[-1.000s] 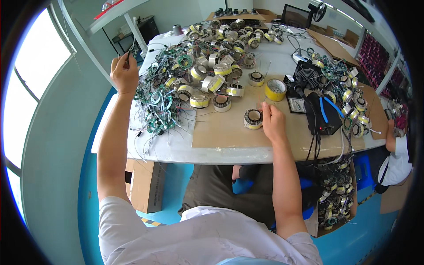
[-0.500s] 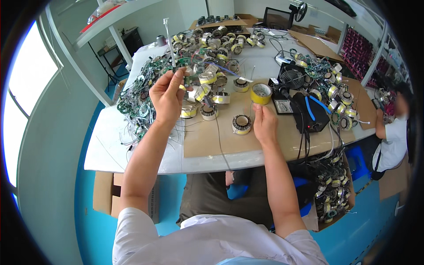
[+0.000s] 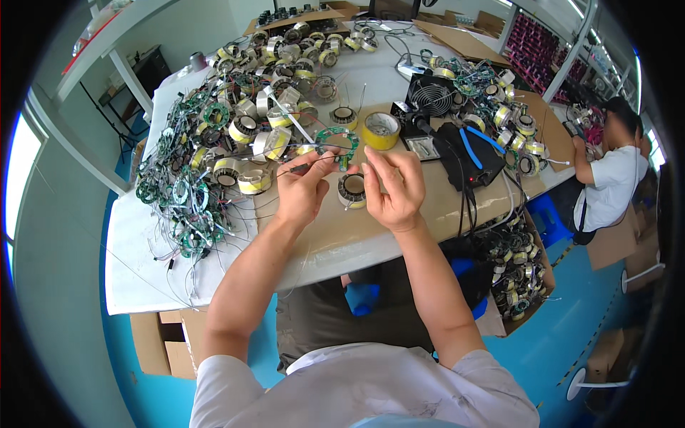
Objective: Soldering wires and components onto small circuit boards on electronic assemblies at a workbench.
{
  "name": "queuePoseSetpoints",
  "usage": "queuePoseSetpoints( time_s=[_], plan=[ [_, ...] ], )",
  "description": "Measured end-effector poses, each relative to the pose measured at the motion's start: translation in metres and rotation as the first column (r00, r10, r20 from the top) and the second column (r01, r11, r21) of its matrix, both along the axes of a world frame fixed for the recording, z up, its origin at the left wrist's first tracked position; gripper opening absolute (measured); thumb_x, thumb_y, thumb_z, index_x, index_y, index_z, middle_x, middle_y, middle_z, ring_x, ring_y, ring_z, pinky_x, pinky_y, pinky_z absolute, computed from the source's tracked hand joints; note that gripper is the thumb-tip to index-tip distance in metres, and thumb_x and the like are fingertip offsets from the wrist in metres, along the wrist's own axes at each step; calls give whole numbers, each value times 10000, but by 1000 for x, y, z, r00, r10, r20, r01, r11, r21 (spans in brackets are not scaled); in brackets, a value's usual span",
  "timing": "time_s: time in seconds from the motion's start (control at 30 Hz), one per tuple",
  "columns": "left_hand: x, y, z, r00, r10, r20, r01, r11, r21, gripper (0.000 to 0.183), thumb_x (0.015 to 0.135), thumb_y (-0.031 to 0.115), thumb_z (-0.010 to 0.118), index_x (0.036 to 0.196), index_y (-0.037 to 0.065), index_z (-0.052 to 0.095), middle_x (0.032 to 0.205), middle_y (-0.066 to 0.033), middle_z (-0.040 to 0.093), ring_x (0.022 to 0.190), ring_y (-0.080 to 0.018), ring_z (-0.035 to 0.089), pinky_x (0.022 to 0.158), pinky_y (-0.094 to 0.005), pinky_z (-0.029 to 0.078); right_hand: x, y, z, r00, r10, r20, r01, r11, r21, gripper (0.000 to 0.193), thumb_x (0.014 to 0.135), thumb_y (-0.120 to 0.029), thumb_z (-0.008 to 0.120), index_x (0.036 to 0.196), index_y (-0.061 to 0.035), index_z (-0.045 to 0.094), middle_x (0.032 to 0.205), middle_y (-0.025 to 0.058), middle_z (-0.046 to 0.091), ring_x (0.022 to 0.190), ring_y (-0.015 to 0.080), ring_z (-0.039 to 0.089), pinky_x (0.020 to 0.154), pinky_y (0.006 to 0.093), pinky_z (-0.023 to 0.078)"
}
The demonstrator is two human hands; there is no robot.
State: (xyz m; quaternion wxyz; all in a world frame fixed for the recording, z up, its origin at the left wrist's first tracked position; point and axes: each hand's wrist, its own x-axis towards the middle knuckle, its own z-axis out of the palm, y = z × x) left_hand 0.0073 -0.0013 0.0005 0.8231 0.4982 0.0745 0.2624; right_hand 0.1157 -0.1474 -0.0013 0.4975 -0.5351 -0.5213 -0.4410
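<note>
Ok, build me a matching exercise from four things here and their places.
Things
1. Green ring-shaped circuit board
2. Yellow roll of tape
3. Blue-handled pliers
4. Brown cardboard carton of coils

Places
A. On the boxy black unit
B. Below the white-topped table's near edge
C. Held by the bare left hand
D. Left of the black round-grilled fan

Pairs: 1-C, 2-D, 3-A, 4-B

Wound ring [image 3: 349,200] partly out of sight behind the right hand [image 3: 394,191].
</note>
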Motion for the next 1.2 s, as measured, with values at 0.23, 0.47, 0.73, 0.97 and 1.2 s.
queuePoseSetpoints(
  time_s=[0.23,0.47,0.73,0.97,1.2],
  plan=[
    [3,-10,-8,998,5,55,-4,1000,-7,124,961,90,666,1039,18,731,860,-122,749,425,-18,365,364,-205,210,-13,17,22,1000,29,-1,-29,995,-99,323,762,4,753,1076,-72,750,898,65,603,735,230,579,600,324,477],
    [-1,-8,-8,990,-124,69,128,990,-58,242,1009,231,615,1116,32,701,883,-151,753,334,-51,335,315,-223,218,-26,18,34,845,257,-469,-281,959,19,184,883,-26,717,1065,1,719,1006,91,605,699,127,580,534,234,478],
    [-6,-15,4,998,-67,-7,67,997,34,284,992,279,645,1024,9,729,786,-106,732,395,-73,470,359,-236,287,-16,17,49,526,412,-744,-612,791,5,170,992,-111,629,1013,41,702,947,44,645,802,78,630,600,207,518],
    [-54,4,69,828,-548,119,354,676,646,289,850,213,778,912,-69,759,707,-114,707,560,-139,659,445,-237,400,10,6,76,624,272,-733,-633,726,-269,230,1002,-179,627,948,25,719,789,19,688,623,32,513,556,217,422],
    [-65,45,87,955,278,100,-288,801,525,307,862,123,779,1104,-58,726,823,-90,748,523,-35,512,526,-195,440,11,10,61,632,291,-719,-760,417,-499,149,947,-97,690,874,33,694,798,8,590,538,34,506,455,212,368]
  ],
)
